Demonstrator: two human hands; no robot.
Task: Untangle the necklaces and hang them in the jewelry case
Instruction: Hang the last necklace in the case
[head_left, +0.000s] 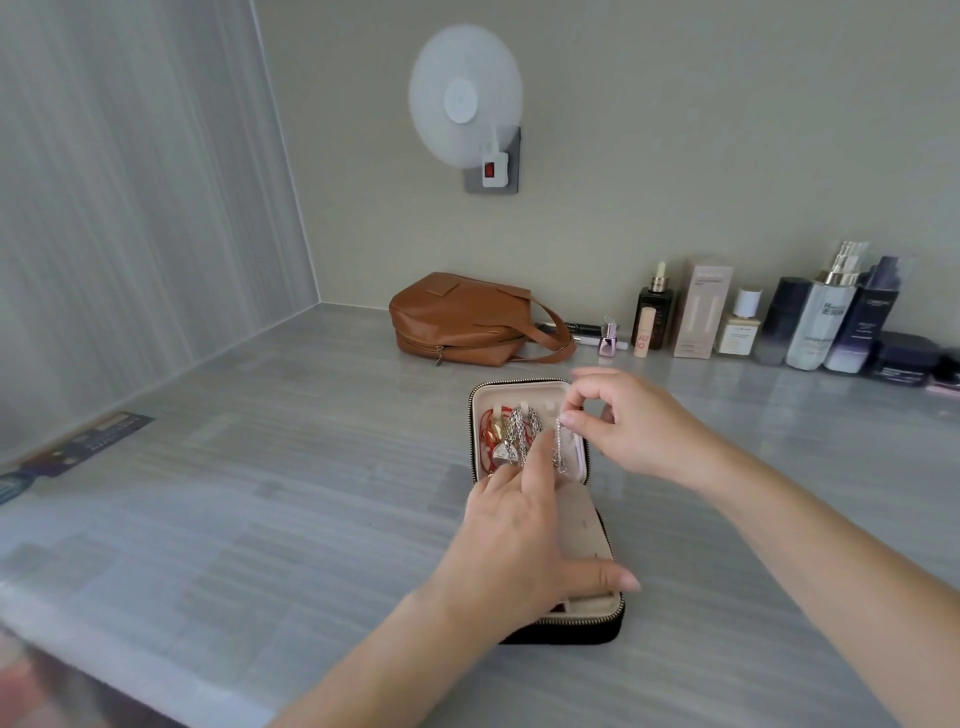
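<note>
Several bottles (818, 325), brown bag (457, 317) behind case (519, 391) (left hand (511, 540) overlaps base).

grey counter (260, 519), jewelry case (582, 623), brown bag (457, 317), bottles (821, 322)

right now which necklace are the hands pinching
The thin silver chain, rightmost in the lid; the right hand pinches its top. The red cord and chunkier chain hang left of it.

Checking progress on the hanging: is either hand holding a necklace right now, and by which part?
The right hand pinches a silver chain by its top end; the left hand, fingers straight, grips nothing.
</note>
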